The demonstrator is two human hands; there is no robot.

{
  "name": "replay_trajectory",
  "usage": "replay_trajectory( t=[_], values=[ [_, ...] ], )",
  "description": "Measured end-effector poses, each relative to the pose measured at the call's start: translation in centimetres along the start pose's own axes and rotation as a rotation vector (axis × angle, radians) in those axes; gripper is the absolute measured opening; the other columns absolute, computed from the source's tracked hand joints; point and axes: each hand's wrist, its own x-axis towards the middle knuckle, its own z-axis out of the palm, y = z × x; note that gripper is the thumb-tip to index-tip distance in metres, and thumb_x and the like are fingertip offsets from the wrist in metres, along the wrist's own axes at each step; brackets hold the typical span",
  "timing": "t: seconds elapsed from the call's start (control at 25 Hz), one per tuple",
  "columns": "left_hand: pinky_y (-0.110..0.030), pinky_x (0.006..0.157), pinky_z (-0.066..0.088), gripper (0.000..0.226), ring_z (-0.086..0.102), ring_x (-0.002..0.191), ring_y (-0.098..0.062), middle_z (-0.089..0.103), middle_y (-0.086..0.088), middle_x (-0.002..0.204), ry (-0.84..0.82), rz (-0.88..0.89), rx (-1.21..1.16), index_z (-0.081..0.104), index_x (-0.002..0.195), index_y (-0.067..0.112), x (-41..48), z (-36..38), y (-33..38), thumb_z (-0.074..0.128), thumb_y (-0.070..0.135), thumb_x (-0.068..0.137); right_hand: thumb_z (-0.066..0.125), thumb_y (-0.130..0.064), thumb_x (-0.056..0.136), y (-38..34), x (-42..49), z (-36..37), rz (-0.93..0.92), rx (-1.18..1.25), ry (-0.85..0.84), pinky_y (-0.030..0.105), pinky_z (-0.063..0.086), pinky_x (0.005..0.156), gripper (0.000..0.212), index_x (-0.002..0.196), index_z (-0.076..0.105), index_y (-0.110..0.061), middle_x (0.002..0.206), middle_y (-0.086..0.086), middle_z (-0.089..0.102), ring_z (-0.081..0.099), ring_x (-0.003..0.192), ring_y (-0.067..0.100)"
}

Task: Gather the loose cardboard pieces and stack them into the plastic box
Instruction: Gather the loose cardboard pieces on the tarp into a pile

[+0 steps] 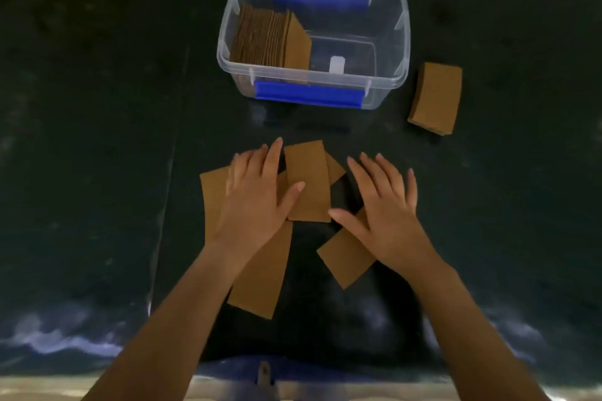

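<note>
Several loose brown cardboard pieces (308,181) lie scattered on the dark surface in front of me. My left hand (257,195) rests flat on the pieces at the left, fingers spread, thumb touching the middle piece. My right hand (382,205) lies flat with its fingers apart, its palm over an angled piece (345,259). A long piece (260,273) runs under my left wrist. The clear plastic box (399,42) with blue clips stands farther away; a row of cardboard pieces (267,39) stands on edge in its left half.
A neat stack of cardboard (436,98) lies to the right of the box. The dark mat (97,140) spreads on all sides, with a seam running down the left. A pale edge (228,391) shows at the bottom.
</note>
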Motion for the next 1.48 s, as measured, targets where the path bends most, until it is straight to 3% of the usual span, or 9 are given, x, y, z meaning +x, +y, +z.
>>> replay_trajectory(
  t=[0.2,0.52,0.72,0.88,1.0,1.08,1.2,1.36,1.48],
  values=[
    [-0.044,0.096,0.036,0.085,0.042,0.115,-0.03,0.048,-0.014,0.125,0.045,-0.121,0.042,0.008,0.14,0.021,-0.2,1.0,2.9,0.046,0.064,0.076,0.055,-0.07,0.064,4.1,-1.3,-2.7,-0.214,-0.207,-0.291,0.053,-0.002,0.114,0.095,0.143,0.02,-0.032,0.144,-0.008,0.026,0.014,0.134,0.015],
    [-0.047,0.105,0.026,0.097,0.03,0.126,-0.033,0.037,-0.014,0.134,-0.153,-0.287,0.01,0.021,0.136,0.014,2.2,1.1,2.6,0.067,0.059,0.064,0.069,-0.061,0.058,4.8,1.4,-3.2,-0.374,-0.282,-0.281,0.028,0.021,0.092,0.072,0.114,0.035,-0.028,0.112,-0.008,0.031,0.022,0.1,0.009],
    [-0.028,0.084,0.039,0.065,0.046,0.104,-0.016,0.04,-0.004,0.123,-0.19,-0.248,-0.328,0.037,0.126,0.021,2.1,0.5,2.8,0.071,0.031,0.072,0.068,-0.035,0.075,3.7,2.1,-3.4,-0.255,0.185,-0.32,0.013,0.037,0.07,0.038,0.095,0.037,-0.041,0.094,-0.021,0.045,0.046,0.085,0.003],
    [-0.032,0.081,0.048,0.036,0.055,0.096,-0.012,0.056,0.001,0.117,-0.302,-0.306,-0.716,0.046,0.121,0.025,1.9,-0.6,2.4,0.053,0.021,0.086,0.071,-0.023,0.074,1.2,4.6,-2.4,-0.111,0.547,-0.09,0.012,0.037,0.073,0.042,0.101,0.046,-0.043,0.097,-0.021,0.05,0.049,0.09,-0.011],
    [-0.031,0.081,0.05,0.033,0.059,0.095,-0.008,0.062,0.008,0.107,-0.336,-0.261,-0.834,0.051,0.118,0.028,1.5,-1.4,2.2,0.056,0.03,0.085,0.073,-0.021,0.072,-2.0,6.2,-0.8,-0.093,0.511,0.069,0.016,0.038,0.086,0.049,0.114,0.049,-0.03,0.109,-0.01,0.046,0.044,0.097,-0.005],
    [-0.037,0.087,0.049,0.039,0.058,0.1,-0.012,0.062,0.003,0.11,-0.314,-0.246,-0.811,0.05,0.119,0.025,1.4,-1.5,1.8,0.059,0.017,0.083,0.073,-0.023,0.072,-3.8,6.4,-0.3,-0.048,0.414,0.189,0.027,0.036,0.097,0.054,0.121,0.048,-0.024,0.119,-0.002,0.044,0.041,0.108,0.008],
    [-0.036,0.089,0.048,0.038,0.056,0.102,-0.012,0.059,0.006,0.109,-0.246,-0.304,-0.901,0.048,0.118,0.024,1.3,-1.9,1.1,0.055,0.008,0.085,0.067,-0.043,0.074,-5.3,3.8,0.3,0.153,0.319,0.383,0.029,0.04,0.09,0.055,0.119,0.046,-0.02,0.116,0.001,0.05,0.046,0.109,0.017],
    [-0.03,0.079,0.043,0.039,0.051,0.098,-0.009,0.054,0.011,0.106,-0.082,-0.4,-0.873,0.043,0.122,0.026,1.2,-3.4,-1.1,0.053,0.013,0.086,0.048,-0.078,0.064,-10.0,-1.8,3.7,0.379,0.114,-0.122,0.033,0.042,0.092,0.084,0.126,0.034,-0.024,0.121,-0.004,0.05,0.047,0.112,0.017],
    [-0.038,0.084,0.045,0.039,0.053,0.1,-0.016,0.056,0.003,0.111,0.057,-0.513,-0.92,0.045,0.12,0.024,0.5,-5.0,-4.2,0.055,0.012,0.084,0.058,-0.067,0.069,-13.3,-2.3,5.6,0.422,0.046,-0.168,0.035,0.032,0.103,0.094,0.138,0.015,-0.02,0.136,-0.001,0.038,0.037,0.126,0.019]
  ],
)
